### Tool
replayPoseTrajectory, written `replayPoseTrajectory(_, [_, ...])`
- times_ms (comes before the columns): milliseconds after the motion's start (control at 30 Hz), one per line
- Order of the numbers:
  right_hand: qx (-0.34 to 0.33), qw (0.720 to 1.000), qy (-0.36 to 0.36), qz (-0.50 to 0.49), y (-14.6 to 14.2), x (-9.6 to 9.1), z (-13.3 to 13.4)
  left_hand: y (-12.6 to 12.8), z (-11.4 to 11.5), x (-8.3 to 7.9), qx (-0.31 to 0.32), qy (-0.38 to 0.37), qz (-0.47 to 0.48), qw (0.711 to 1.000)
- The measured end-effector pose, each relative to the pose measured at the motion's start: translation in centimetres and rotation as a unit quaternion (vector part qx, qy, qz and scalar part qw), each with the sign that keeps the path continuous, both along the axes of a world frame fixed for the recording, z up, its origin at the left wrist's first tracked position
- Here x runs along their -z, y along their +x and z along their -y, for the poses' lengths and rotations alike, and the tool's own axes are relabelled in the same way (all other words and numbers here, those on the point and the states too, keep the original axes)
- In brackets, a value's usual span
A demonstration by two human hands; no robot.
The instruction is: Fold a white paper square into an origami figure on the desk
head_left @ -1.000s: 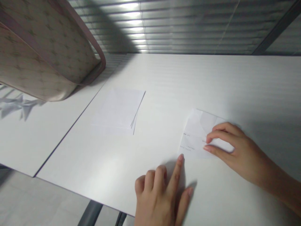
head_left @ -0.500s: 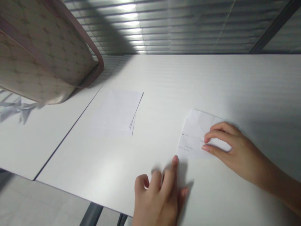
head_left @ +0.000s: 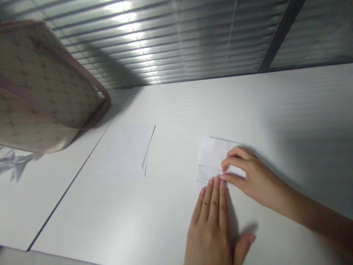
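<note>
A white sheet of paper (head_left: 212, 151) with creases and small printed marks lies on the white table. My left hand (head_left: 211, 221) is stretched out flat, fingers side by side and thumb spread away, with its fingertips on the paper's near edge. From the right, my right hand (head_left: 242, 167) rests over the paper. Its thumb and bent fingers come nearly together at the tips, gripping the sheet near its middle. Part of the paper's right side is hidden under that hand.
A small stack of white paper sheets (head_left: 127, 147) lies left of the hands, its right edges fanned. A patterned bag (head_left: 49, 88) stands at the left, beside folded white paper pieces (head_left: 16, 163). Blinds (head_left: 187, 40) line the table's back edge. A seam crosses the table.
My left hand has moved up to the paper and its curled fingers have straightened flat onto the near edge. My right hand keeps its hold. The camera view has shifted and tilted.
</note>
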State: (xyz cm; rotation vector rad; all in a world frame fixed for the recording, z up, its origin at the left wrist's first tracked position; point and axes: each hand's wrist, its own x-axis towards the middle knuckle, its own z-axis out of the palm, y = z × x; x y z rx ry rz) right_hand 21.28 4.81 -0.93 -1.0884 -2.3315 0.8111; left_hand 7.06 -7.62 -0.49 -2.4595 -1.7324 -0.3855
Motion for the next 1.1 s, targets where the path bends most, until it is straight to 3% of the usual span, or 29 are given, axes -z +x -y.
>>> replayPoseTrajectory(233, [0.002,1.000,0.002,-0.003,-0.1,0.1,0.0,0.5,0.3,0.4,-0.027,0.016,-0.010,0.999])
replayPoseTrajectory(467, [0.000,1.000,0.001,-0.013,-0.1,-0.1,0.0,2.6,0.1,0.5,-0.055,0.032,-0.051,0.997])
replayPoseTrajectory(633, [-0.005,1.000,0.004,-0.015,-0.1,-0.1,0.0,3.2,-0.3,0.3,-0.035,0.051,-0.101,0.993])
replayPoseTrajectory(767, [-0.003,1.000,0.011,-0.013,-0.1,0.2,0.0,3.0,-0.2,0.4,-0.048,0.039,-0.142,0.988])
replayPoseTrajectory(900, [-0.007,1.000,0.013,-0.013,-0.1,0.3,-0.1,2.4,0.4,0.8,-0.105,0.048,-0.127,0.985])
replayPoseTrajectory(1100, [-0.011,1.000,0.010,-0.012,0.1,0.5,-0.1,-0.2,1.6,0.3,-0.105,0.000,-0.147,0.983])
